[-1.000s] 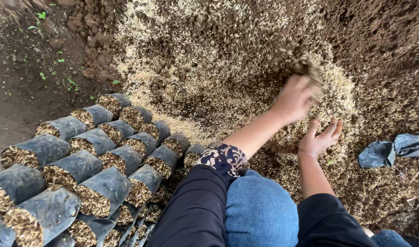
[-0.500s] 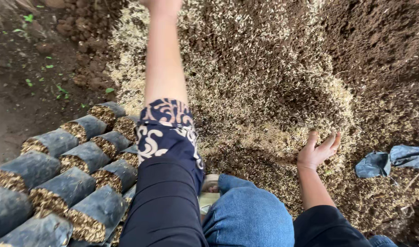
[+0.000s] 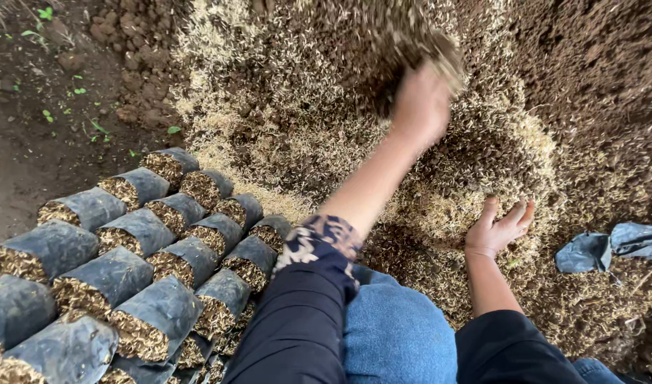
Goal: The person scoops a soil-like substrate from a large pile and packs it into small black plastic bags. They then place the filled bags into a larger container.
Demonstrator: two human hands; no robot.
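Observation:
My left hand (image 3: pixel 420 107) is stretched out over a big heap of husk and soil mix (image 3: pixel 326 92). It is blurred and cupped round a clump of the mix that spills above the fingers. A dark sleeve with a patterned cuff (image 3: pixel 319 245) covers that arm. My right hand (image 3: pixel 498 229) rests on the near slope of the heap, fingers spread and holding nothing.
Several black grow bags (image 3: pixel 137 235) packed with the mix lie in tight rows at the left. Flat empty black bags (image 3: pixel 610 245) lie at the right edge. Bare dark soil with small green sprouts (image 3: pixel 48 114) is at the upper left. My knee in blue jeans (image 3: pixel 397 334) is at the bottom.
My left hand reached far up the heap, then came back toward me dragging a clump of mix. My right hand stayed in place on the heap.

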